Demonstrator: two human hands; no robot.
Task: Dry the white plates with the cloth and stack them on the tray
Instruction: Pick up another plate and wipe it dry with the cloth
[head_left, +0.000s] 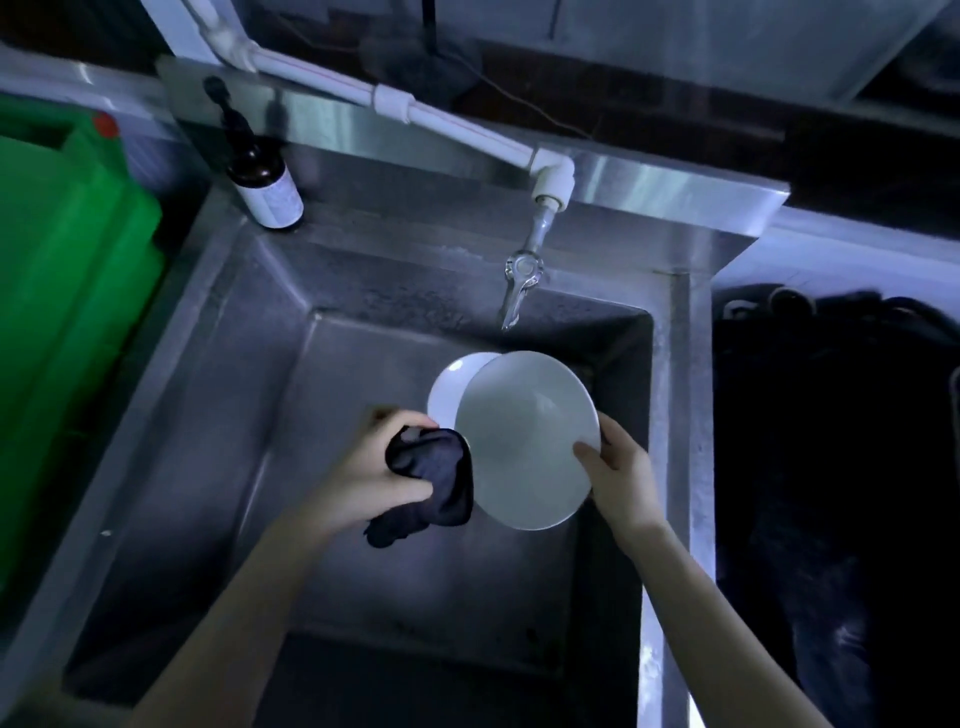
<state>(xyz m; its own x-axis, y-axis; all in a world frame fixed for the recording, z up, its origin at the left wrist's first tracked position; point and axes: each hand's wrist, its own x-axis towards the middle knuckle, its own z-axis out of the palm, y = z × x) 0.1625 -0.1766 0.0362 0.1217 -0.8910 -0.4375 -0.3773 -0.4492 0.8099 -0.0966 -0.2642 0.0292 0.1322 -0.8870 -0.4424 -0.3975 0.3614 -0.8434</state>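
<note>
Two white round plates were over the basin of the stainless steel sink (208, 415): the nearer plate (524, 441) was held tilted above the sink's floor, and the farther plate (452, 387) showed only as a crescent behind its upper left edge. Whether that one was held or lay in the sink could not be told. The right hand (618, 473) grasped the nearer plate at its right rim, thumb across the face and fingers hidden behind. The left hand (374, 467) was clenched round a bunched dark cloth (436, 478), which touched the nearer plate's left edge and hung below the fist. Over the sink's back wall a shiny metal tap (522, 280) pointed down from a white plastic pipe (415, 109). On the sink's back left corner stood a brown glass bottle (262, 182) with a pale label. A green plastic crate (67, 286) sat just left of the sink, and a dark heap (831, 467), too dim to identify, lay to the sink's right.
</note>
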